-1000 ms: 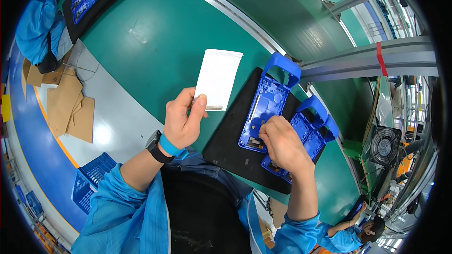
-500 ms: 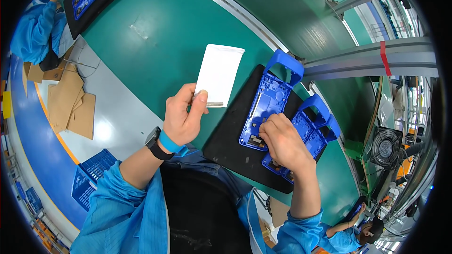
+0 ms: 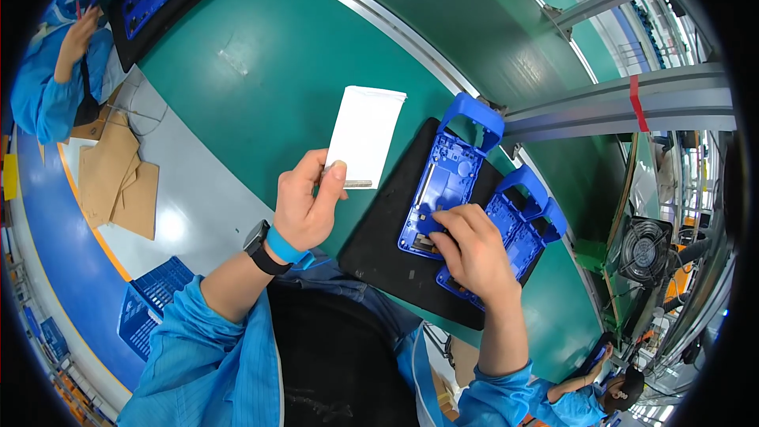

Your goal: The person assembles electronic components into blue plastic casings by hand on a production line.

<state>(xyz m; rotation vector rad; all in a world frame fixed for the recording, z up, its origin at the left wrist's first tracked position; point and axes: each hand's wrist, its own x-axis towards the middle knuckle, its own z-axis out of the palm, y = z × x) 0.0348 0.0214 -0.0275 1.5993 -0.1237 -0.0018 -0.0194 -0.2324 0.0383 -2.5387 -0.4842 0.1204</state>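
My left hand (image 3: 304, 198) grips a white card-like sheet or thin stack (image 3: 367, 130) by its lower end, thumb on top. A narrow grey strip (image 3: 358, 184) runs along the sheet's bottom edge. Over the nearer blue plastic housing (image 3: 452, 168), which has a loop-shaped handle, is my right hand (image 3: 474, 249). Its index fingertip reaches down to the housing's inside, near a small light square, with the thumb held apart; I see nothing between them. A second blue housing (image 3: 512, 221) lies to the right, partly behind that hand. Both housings rest on a black mat (image 3: 375, 245).
A green workbench (image 3: 269, 71) carries the mat. Metal rails (image 3: 617, 107) and a fan (image 3: 644, 249) stand at the right. Co-workers sit at far left (image 3: 51, 87) and lower right (image 3: 581, 399). Flattened cardboard (image 3: 118, 182) and a blue crate (image 3: 150, 300) are at left.
My right thumb and index finger have parted and the hand has shifted slightly within the housing. The left hand still holds the white sheet. The co-worker at far left has moved an arm.
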